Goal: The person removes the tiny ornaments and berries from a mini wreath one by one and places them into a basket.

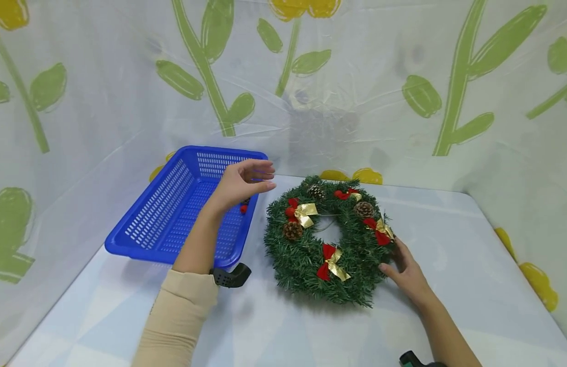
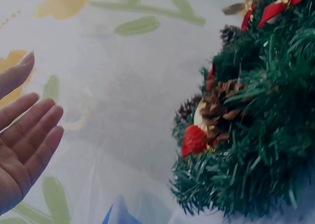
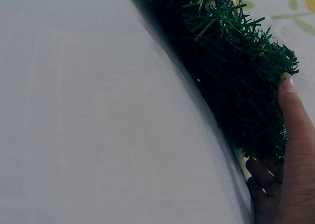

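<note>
A green Christmas wreath [image 1: 311, 267] lies on the table, trimmed with red and gold bows [image 1: 331, 262], pine cones [image 1: 293, 230] and red berries. My right hand [image 1: 408, 272] grips its right edge, with the thumb [image 3: 289, 98] along the side and the fingers [image 3: 263, 177] tucked in beneath the greenery. In the air over the right rim of a blue basket [image 1: 150, 255], my left hand [image 1: 242, 183] holds nothing. Its fingers [image 2: 42, 128] are loosely extended and apart from the thumb, as the left wrist view shows, with the wreath's side off to the right.
A small red item [image 1: 244, 209] lies inside the basket near its right wall, partly hidden by my left hand. Flower-printed sheeting [image 1: 356, 102] stands behind and along both sides of the pale table [image 1: 448, 244].
</note>
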A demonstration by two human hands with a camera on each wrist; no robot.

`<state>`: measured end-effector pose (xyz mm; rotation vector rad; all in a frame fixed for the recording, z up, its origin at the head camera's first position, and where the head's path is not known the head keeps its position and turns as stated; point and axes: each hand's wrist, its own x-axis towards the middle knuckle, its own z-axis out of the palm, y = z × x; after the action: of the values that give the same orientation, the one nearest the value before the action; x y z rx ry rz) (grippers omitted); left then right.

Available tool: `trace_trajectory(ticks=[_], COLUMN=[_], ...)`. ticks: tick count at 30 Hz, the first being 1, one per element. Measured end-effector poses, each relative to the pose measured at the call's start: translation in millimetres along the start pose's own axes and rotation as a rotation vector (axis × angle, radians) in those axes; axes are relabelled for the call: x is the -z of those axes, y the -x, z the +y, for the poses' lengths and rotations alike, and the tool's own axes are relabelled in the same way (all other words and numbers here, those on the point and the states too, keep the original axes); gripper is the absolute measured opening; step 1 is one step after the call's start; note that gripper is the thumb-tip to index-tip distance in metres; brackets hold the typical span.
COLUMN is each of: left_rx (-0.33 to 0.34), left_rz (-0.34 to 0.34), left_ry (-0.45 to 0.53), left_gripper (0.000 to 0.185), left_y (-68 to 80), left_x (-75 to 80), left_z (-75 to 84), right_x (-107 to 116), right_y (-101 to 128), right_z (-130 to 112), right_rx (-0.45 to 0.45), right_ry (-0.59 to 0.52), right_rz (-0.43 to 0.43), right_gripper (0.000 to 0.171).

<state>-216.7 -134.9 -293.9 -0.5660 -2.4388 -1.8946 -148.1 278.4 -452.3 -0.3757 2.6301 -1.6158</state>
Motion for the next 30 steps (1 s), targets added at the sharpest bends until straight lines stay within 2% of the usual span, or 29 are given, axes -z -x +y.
trace_trajectory(ticks=[5,11,18,26,30], left_rx=[0.01,0.03,0.094,0.087,0.073], left_rz=[0.043,0.128,0.219,0.396,0.419], left_ry=[-0.011,-0.015,-0.03,0.063,0.053], left_gripper=[0.05,0.05,0.052,0.049,0.05], left_y=[9.2,24.5,39.0,43.2,42.6], left_x=[-9.9,-23.0,-42.3,-76.2,-89.8], left_z=[-0.1,-0.1,3.3,-7.7,-17.5], right_x=[-1,-1,-2,-1,0], right_y=[-1,-1,-1,-1,0], right_z=[0,-2,-2,-3,-2], right_rx=[-0.016,-0.01,-0.011,-0.02,-0.022], right_ry=[0.019,0.027,0.029,0.036,0.042], right_rz=[0.001,0.002,0.0,-0.003,0.0], right_gripper=[0.081,0.081,0.081,0.082,0.082])
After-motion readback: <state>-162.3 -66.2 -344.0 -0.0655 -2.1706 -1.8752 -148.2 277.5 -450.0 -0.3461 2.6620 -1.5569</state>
